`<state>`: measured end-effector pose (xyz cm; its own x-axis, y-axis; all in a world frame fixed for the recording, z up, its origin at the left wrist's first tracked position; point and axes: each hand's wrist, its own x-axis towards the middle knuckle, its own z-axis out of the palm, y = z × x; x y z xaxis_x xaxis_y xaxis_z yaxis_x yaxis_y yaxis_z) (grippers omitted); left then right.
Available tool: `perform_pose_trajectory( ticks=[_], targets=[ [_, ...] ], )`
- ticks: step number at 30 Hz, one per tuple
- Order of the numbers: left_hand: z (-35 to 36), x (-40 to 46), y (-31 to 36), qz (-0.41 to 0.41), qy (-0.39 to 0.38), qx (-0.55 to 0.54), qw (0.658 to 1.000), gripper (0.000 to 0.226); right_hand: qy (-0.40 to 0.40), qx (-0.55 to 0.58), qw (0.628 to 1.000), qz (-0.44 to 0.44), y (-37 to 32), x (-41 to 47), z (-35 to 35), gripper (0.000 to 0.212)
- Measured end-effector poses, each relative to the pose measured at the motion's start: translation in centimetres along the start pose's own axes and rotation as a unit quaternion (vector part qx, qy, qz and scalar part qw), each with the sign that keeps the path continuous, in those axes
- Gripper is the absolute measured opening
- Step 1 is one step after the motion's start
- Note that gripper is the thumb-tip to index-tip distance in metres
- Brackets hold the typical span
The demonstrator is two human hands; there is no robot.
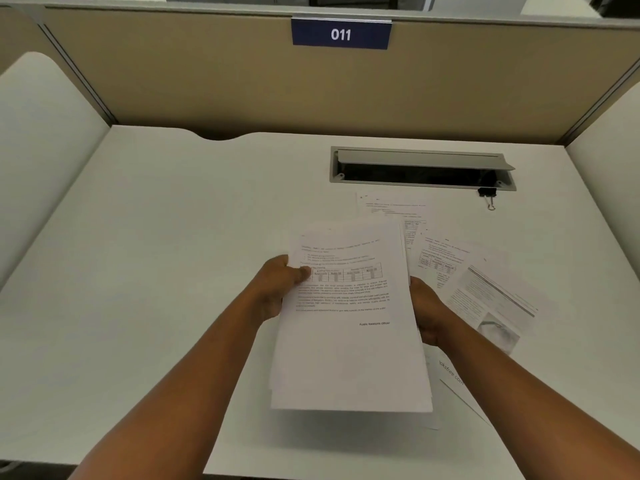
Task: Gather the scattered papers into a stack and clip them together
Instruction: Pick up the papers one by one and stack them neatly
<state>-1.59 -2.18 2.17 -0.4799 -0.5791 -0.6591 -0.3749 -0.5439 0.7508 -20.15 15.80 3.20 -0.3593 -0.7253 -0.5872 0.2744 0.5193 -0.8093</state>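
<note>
A stack of printed papers (349, 348) is lifted above the white desk, held by both hands. My left hand (277, 289) grips its left edge with the thumb on the top sheet. At the right edge, my right hand (427, 311) is partly hidden under the sheets. Several loose papers (485, 289) lie scattered on the desk to the right and behind the stack, one (391, 206) further back. A black binder clip (487, 195) rests at the back right, just in front of the cable tray.
An open grey cable tray (419, 168) is sunk into the white desk (173, 254) at the back. Beige partition walls enclose the desk, with a blue sign "011" (341, 34). A sheet (453, 379) pokes out under the stack near the right forearm.
</note>
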Motion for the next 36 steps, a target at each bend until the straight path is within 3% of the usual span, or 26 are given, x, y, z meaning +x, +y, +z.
perform_pose_trajectory(
  ticks=[4,11,16,22,28,31,36],
  targets=[
    [-0.8,-0.7,-0.9,-0.031,-0.133,-0.154,0.979,0.035,-0.013,-0.008,1.0,0.003,0.1,-0.5,0.0,0.015],
    [-0.7,-0.7,-2.1,0.013,-0.142,-0.232,0.962,0.041,-0.034,-0.013,0.999,0.02,0.3,-1.1,0.1,0.012],
    [-0.5,0.2,-2.4,0.054,-0.087,-0.173,0.98,0.045,-0.041,-0.031,0.998,0.023,0.5,-1.3,0.1,0.015],
    [0.3,0.2,-2.3,0.104,0.045,-0.024,0.993,0.043,-0.028,-0.034,0.999,0.027,0.8,-1.2,0.2,0.018],
    [0.6,-0.3,-2.4,0.177,0.154,0.088,0.968,0.101,-0.021,-0.031,0.999,0.011,0.9,-1.2,0.3,0.021],
    [0.7,-0.3,-2.1,0.195,0.17,0.132,0.957,0.09,-0.012,-0.026,1.0,0.007,1.0,-1.3,0.3,0.019],
    [0.9,-0.6,-1.3,0.169,0.163,0.08,0.969,0.07,-0.012,-0.015,1.0,-0.005,1.4,-1.2,0.3,0.023]
  ],
)
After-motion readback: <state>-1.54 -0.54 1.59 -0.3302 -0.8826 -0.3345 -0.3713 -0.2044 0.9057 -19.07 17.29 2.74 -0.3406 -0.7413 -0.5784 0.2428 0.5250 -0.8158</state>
